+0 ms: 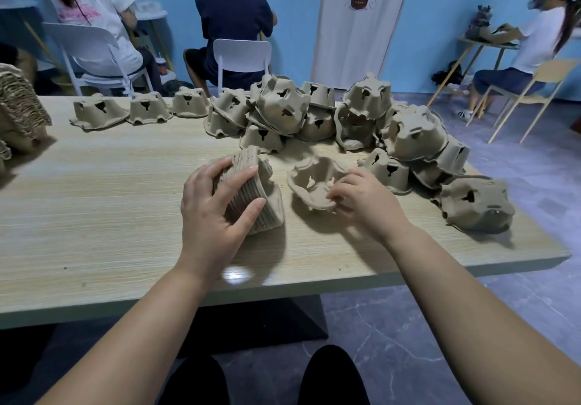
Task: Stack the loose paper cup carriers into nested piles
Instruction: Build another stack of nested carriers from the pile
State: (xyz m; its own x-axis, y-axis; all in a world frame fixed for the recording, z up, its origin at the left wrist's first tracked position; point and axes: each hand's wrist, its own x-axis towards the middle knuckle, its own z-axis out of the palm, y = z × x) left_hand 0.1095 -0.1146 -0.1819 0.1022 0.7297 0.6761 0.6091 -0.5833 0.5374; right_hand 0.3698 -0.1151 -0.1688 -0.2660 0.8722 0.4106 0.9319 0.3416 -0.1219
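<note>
Step in hand, as I read it: add one more carrier to the nested stack [268, 208].

- Left hand [217, 212] is clamped round the stack, fingers over the top and thumb on the near side. The stack lies tipped on its side on the tabletop [110, 200].
- Right hand [361, 197], just right of the stack, pinches the near rim of one loose carrier [309, 181]. That carrier sits hollow side up on the tabletop.
- Supply: the heap of loose carriers [345, 115] is beyond and right of the stack, mostly hollow side down. A row of singles [147, 109] is beyond and left of it. Ribbed finished piles [19, 105] are far left of it.

To do it well:
- Turn the loose carrier to match the stack's open end before bringing it across. I can't tell from here which end that is, so check first.
- Line up the cup wells and the notched cutouts — any rotation and it rides high.
- The rim is thin pulp and a pinch can crease it. Shift to a wider hold across two walls for the push.
- Brace the stack with the left hand and press along its axis until the rims sit flush.
- Main risk is a skewed seat that jams every later piece.
</note>
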